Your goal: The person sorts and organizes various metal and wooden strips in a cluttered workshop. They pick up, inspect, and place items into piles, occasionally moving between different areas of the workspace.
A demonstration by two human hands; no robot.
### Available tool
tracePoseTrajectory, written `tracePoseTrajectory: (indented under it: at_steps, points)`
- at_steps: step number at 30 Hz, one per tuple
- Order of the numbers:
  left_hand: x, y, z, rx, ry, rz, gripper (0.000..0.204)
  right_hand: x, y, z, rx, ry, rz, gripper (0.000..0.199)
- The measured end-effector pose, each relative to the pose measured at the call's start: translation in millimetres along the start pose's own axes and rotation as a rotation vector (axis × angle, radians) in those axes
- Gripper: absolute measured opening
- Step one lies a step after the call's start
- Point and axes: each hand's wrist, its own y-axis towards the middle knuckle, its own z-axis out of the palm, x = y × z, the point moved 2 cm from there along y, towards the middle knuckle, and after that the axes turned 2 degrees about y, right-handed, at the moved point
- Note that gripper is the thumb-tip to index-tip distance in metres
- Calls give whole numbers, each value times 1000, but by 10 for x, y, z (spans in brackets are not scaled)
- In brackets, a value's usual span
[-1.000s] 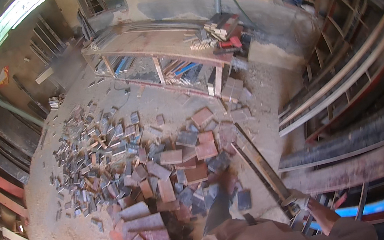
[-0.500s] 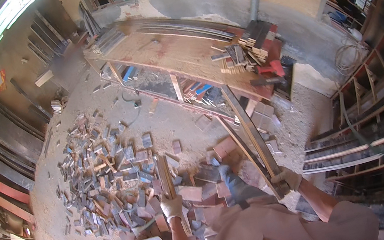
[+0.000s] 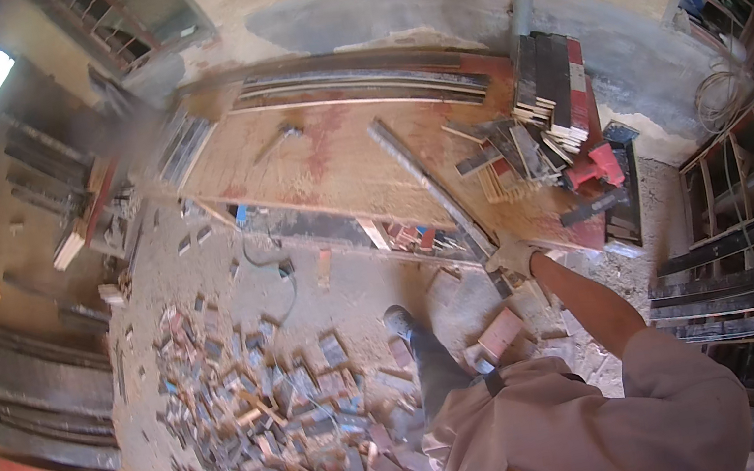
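My right hand (image 3: 510,258), in a pale work glove, is closed round the near end of a long narrow wooden strip (image 3: 422,178). The strip slants away to the left over the wooden workbench (image 3: 307,172), its far end above the bench top. A short dark end sticks out below the glove; whether a second strip is in the grip is hard to tell. My left hand is out of view. On the bench lies a hammer (image 3: 288,133), left of the strip. A red power tool (image 3: 597,167) sits at the bench's right end, beyond my hand.
Long strips (image 3: 362,83) lie along the bench's back edge. Stacked boards (image 3: 552,91) and short offcuts (image 3: 504,159) fill its right end. A heap of wood scraps (image 3: 279,422) covers the floor at left. Boards lean along the left wall; a rack (image 3: 752,272) stands at right.
I have stepped closer to the bench. My right hand has moved up and away with its strip, now over the bench. My left hand, which held wooden strips, has left the view.
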Motion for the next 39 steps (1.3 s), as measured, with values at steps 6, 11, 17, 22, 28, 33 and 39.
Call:
tracePoseTrajectory:
  at_steps: [6, 11, 17, 22, 28, 33, 39]
  points:
    - [-1054, 1016, -1209, -53, -101, 66, 36, 482, 1607, 0, -200, -713, -139, 35]
    - [-2063, 2035, -3034, -370, -575, 264, 40, 1225, 2489, -254, -328, -817, -241, 31]
    - [-4326, 1597, -4362, -511, -669, 383, 52, 1573, 3889, -624, -345, -1012, -204, 20]
    - [-4613, 1891, -4134, -409, -420, 373, 44, 1758, 5029, -568, -329, -870, -175, 21]
    - [-5322, 1747, -4007, -279, -244, 363, 43, 1940, 5896, -552, -236, -914, -192, 26]
    - [-6668, 1769, -4092, -194, 75, 342, 53, 1939, 6333, -1144, -204, -1039, -170, 42]
    - [-7816, 2210, -3830, -234, 793, 904, 41, 2124, 6297, -1003, -143, -1155, -156, 62]
